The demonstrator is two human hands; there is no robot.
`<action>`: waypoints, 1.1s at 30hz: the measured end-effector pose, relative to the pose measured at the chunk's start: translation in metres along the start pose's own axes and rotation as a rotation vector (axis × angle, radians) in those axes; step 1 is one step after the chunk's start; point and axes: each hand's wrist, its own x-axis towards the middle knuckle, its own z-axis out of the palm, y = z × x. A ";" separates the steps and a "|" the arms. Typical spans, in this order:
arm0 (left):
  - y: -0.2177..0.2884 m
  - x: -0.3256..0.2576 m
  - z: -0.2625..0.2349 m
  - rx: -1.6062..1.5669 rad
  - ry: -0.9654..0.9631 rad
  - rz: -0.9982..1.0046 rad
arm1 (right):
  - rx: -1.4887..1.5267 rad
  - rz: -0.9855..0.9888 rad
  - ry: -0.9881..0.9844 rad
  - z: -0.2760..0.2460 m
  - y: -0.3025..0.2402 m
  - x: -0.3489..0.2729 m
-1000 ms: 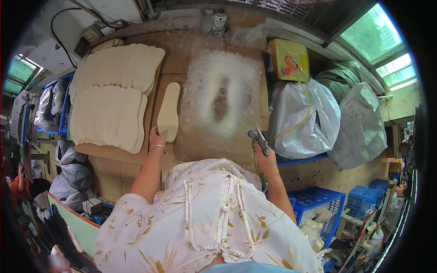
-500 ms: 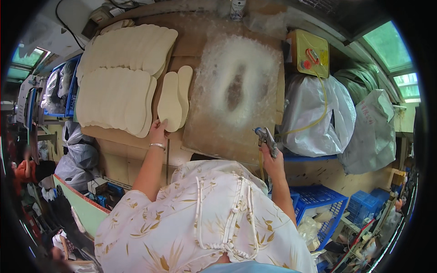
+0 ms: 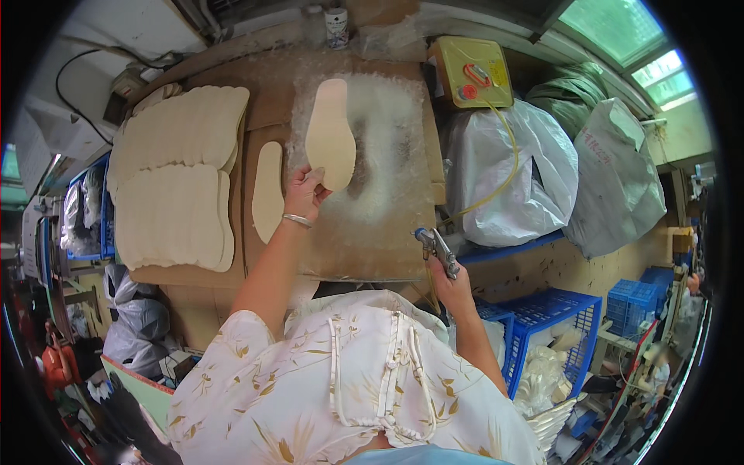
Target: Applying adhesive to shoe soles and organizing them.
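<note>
Pinched by its heel end, a cream insole (image 3: pixel 331 136) is in my left hand (image 3: pixel 305 195), raised over the left part of a cardboard sheet (image 3: pixel 341 248) coated with whitish residue. One more insole (image 3: pixel 268 194) lies by itself on the work surface, just left of that hand. Farther left are two rows of overlapping insoles (image 3: pixel 170 217). My right hand (image 3: pixel 452 283) grips a metal spray gun (image 3: pixel 436 251) near the sheet's front right corner, its nozzle toward the sheet. A yellowish hose (image 3: pixel 508 174) runs from a yellow can (image 3: pixel 470 71) toward the gun.
White plastic bags (image 3: pixel 519 186) bulge to the right of the sheet, beside a grey-white sack (image 3: pixel 618 186). Low on the right is a blue crate (image 3: pixel 554 333) with pale items in it. A spray can (image 3: pixel 336 28) stands at the back.
My left hand has lifted one insole of the pair and carried it right, over the residue-coated sheet. The other stays lying. My right hand still holds the spray gun; the view has shifted.
</note>
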 end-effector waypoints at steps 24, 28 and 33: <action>-0.077 0.011 -0.014 0.154 0.131 -0.333 | -0.011 0.058 0.172 0.057 -0.038 -0.015; -0.076 0.003 -0.009 0.243 0.151 -0.344 | -0.022 -0.043 0.190 0.060 -0.046 -0.016; -0.075 -0.003 -0.016 0.258 0.115 -0.474 | 0.015 -0.083 0.206 0.057 -0.090 0.001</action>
